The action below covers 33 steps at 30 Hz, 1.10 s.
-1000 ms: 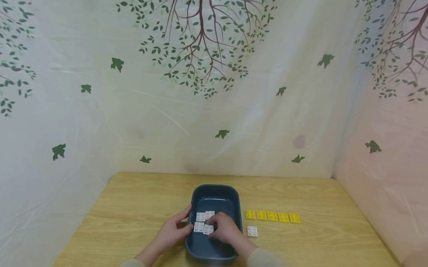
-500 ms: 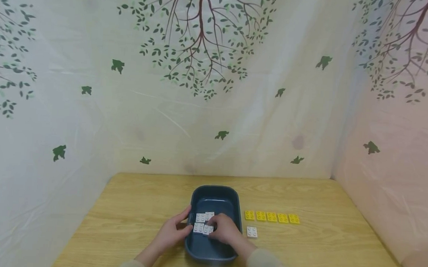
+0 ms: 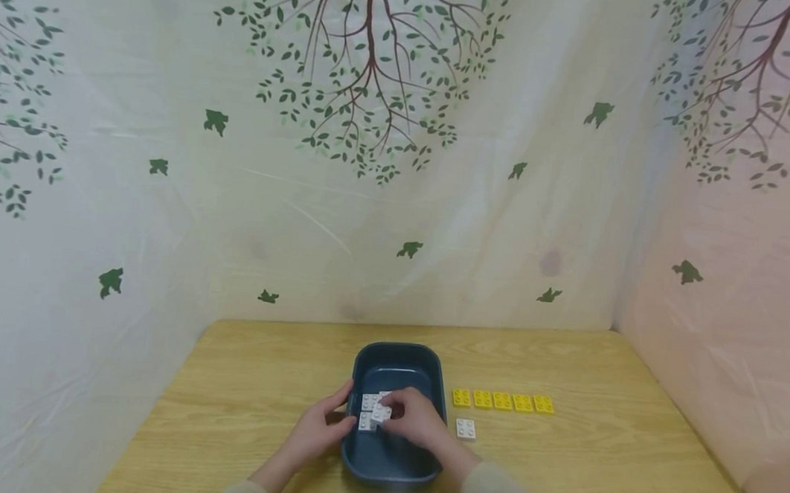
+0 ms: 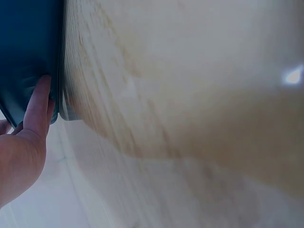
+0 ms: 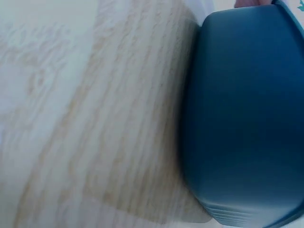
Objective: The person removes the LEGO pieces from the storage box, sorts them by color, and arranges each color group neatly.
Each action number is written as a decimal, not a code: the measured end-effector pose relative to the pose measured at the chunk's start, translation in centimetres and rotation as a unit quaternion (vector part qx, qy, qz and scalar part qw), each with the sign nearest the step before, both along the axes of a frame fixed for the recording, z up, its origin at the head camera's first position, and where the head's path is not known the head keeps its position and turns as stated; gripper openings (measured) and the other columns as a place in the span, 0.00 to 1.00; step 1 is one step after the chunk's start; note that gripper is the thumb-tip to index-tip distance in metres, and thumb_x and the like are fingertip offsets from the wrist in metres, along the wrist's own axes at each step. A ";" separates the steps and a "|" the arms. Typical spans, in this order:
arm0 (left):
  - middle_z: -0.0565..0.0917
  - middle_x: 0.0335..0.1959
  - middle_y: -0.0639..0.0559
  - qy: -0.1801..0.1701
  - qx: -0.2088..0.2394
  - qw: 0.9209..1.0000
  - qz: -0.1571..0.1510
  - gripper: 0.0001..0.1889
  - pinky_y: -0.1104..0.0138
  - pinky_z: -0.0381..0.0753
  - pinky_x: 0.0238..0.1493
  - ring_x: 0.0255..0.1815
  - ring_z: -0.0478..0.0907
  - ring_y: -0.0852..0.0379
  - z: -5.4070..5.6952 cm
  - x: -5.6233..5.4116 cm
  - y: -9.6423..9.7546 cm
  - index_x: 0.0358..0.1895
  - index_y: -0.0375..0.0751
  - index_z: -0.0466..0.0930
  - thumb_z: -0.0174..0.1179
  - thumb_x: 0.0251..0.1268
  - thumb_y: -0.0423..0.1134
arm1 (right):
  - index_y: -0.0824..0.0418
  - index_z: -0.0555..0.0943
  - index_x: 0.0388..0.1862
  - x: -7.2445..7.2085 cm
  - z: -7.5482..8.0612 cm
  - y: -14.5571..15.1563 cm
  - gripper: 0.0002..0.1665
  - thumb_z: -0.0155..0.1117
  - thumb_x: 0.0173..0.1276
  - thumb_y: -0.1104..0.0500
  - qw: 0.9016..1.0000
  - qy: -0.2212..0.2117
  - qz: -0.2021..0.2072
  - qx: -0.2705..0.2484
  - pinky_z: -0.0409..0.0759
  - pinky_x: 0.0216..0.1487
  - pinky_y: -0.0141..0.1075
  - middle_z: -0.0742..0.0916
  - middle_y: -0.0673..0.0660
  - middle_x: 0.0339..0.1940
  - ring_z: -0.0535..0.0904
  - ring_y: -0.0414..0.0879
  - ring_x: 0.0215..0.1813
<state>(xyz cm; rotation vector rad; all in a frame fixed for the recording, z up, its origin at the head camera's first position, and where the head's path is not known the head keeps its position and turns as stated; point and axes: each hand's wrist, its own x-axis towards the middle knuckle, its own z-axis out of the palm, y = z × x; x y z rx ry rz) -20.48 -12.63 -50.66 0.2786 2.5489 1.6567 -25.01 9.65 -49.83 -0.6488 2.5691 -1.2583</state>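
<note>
My right hand pinches a white 2x2 toy brick between thumb and fingers over the blue tray. In the head view this brick overlaps the other white bricks lying inside, and one behind the fingers is mostly hidden. At the tray's left side, my left hand holds the rim. The left wrist view has a finger of that hand laid along the tray's outer wall. Only the tray's outside fills the right wrist view, where the brick is out of sight.
Right of the tray, several yellow bricks form a row on the wooden table. One white brick lies below the row's left end. A pale sheet with printed trees and birds hangs behind and beside the table.
The white brick in my right hand has come up and leftward from the lower right of the group, now covering part of the others. My left hand stays on the tray.
</note>
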 end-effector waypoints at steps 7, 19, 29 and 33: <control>0.64 0.72 0.32 0.000 0.009 1.000 -0.001 0.34 0.53 0.81 0.55 0.57 0.79 0.38 0.1 0.2 0.1 0.77 0.42 0.60 0.61 0.69 0.38 | 0.61 0.85 0.48 0.5 1.3 1.3 0.17 0.74 0.59 0.62 0.999 0.007 0.006 -0.053 0.83 0.46 0.38 0.82 0.52 0.44 0.79 0.45 0.43; 0.65 0.71 0.30 0.007 -0.003 1.000 0.006 0.34 0.53 0.82 0.54 0.56 0.79 0.37 0.0 0.0 0.2 0.76 0.39 0.60 0.61 0.69 0.37 | 0.62 0.85 0.50 1.1 3.0 5.1 0.17 0.73 0.60 0.64 0.997 -0.001 0.001 -0.076 0.84 0.47 0.38 0.82 0.54 0.44 0.79 0.48 0.44; 0.65 0.71 0.30 0.009 -0.005 1.000 0.004 0.34 0.52 0.82 0.54 0.56 0.79 0.36 -0.1 0.0 0.1 0.76 0.40 0.60 0.61 0.69 0.38 | 0.58 0.85 0.51 1.1 3.3 9.3 0.17 0.72 0.63 0.63 0.998 0.000 -0.006 -0.070 0.83 0.50 0.37 0.83 0.54 0.48 0.79 0.49 0.46; 0.65 0.71 0.29 0.010 0.002 1.000 0.004 0.34 0.52 0.82 0.54 0.56 0.79 0.36 -0.1 0.1 0.2 0.76 0.39 0.60 0.61 0.69 0.37 | 0.59 0.85 0.51 0.9 3.2 11.0 0.17 0.72 0.63 0.64 0.997 0.002 -0.013 -0.077 0.83 0.50 0.37 0.83 0.55 0.49 0.79 0.49 0.47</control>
